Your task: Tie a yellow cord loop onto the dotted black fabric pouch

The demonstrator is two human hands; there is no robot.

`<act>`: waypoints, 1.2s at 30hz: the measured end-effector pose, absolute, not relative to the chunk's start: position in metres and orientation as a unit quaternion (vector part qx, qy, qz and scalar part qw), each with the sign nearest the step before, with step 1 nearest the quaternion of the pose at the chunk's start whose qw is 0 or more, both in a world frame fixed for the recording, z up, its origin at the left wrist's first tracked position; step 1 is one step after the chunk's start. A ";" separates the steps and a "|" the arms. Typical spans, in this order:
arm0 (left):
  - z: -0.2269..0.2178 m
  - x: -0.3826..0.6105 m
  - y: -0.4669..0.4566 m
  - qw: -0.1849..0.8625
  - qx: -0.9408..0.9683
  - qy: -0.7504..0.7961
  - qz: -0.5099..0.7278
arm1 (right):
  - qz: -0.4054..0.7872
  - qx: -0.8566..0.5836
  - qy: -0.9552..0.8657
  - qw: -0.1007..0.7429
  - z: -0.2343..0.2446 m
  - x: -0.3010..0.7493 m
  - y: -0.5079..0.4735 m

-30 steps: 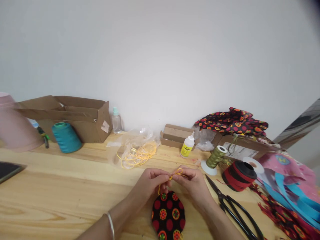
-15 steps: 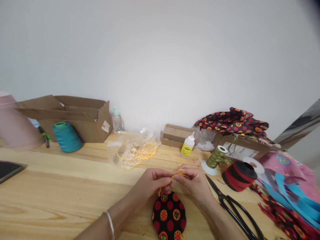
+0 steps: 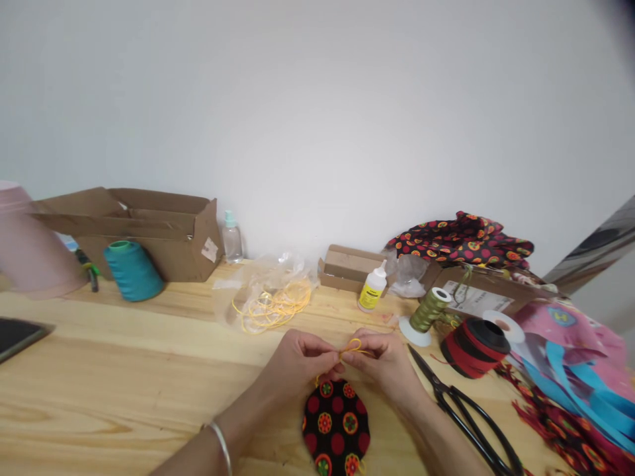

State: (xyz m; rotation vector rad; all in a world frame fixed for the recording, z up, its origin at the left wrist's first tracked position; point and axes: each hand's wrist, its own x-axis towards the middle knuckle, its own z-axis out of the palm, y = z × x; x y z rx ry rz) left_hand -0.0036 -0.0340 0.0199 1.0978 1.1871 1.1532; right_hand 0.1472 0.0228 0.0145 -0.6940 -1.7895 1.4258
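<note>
A round black fabric piece [image 3: 336,426] with red and orange flower dots lies on the wooden table [image 3: 124,370] near the front edge. Just above it my left hand [image 3: 297,363] and my right hand [image 3: 384,360] meet, both closed in a pinch on a thin yellow cord [image 3: 353,346] that forms a small loop between the fingertips. One end of the cord hangs down beside the fabric. A silver bangle sits on my left wrist.
Black scissors [image 3: 466,420], a red ribbon roll [image 3: 473,347], a gold thread spool [image 3: 426,314] and blue ribbons [image 3: 585,390] lie to the right. A glue bottle [image 3: 372,289], loose yellow cord in plastic [image 3: 270,301], cardboard boxes, a teal thread cone [image 3: 131,270] and patterned fabric stand behind.
My fingers have shifted slightly on the yellow cord, and the loop sits a little closer to the fabric piece. Everything else is unchanged.
</note>
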 end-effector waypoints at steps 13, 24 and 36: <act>0.021 -0.004 -0.035 0.526 0.463 0.505 0.504 | 0.576 -0.284 -0.668 0.376 0.011 0.145 0.021; 0.021 -0.004 -0.037 0.490 0.499 0.540 0.468 | 0.565 -0.277 -0.680 0.375 0.009 0.145 0.022; 0.027 -0.004 -0.035 0.541 0.465 0.499 0.492 | 0.606 -0.247 -0.675 0.341 0.014 0.143 0.018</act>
